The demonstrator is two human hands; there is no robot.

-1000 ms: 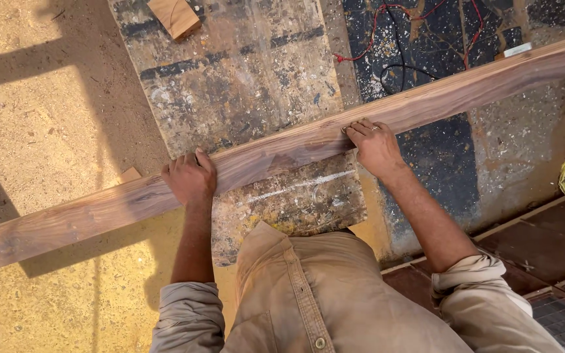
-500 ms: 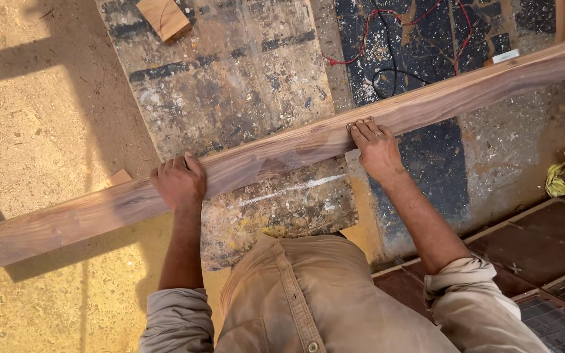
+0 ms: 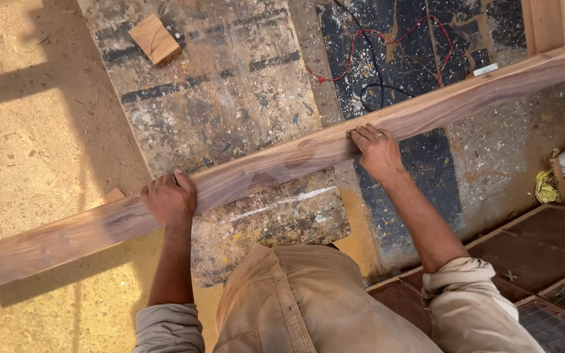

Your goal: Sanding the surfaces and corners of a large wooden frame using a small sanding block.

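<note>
- A long brown wooden plank (image 3: pixel 276 163) runs across the whole view, from the 8 o'clock edge up to the 2 o'clock edge, held above the ground.
- The left hand (image 3: pixel 168 197) sits on the plank at about 8 o'clock from the centre, fingers curled over its far edge and closed on the wood.
- The right hand (image 3: pixel 377 149) lies on the plank at about 2 o'clock from the centre, fingers flat and pressed on the top face; whether something thin sits under the fingertips cannot be told.
- Beneath the plank, between the two hands, lies a paint-stained board (image 3: pixel 230 98) reaching toward 12 o'clock.
- A small wooden block (image 3: pixel 155 38) rests on that board near 11 o'clock.
- Red and black wires (image 3: pixel 387 39) trail over the dark, speckled floor (image 3: pixel 439 170) at 1 o'clock.
- Sandy ground (image 3: pixel 27 131) fills the side from 9 to 11 o'clock.
- A yellow rag (image 3: pixel 545 187) lies at 3 o'clock, beside a wooden crate edge.
- Dark red tiles (image 3: pixel 537 252) lie at 4 o'clock.
</note>
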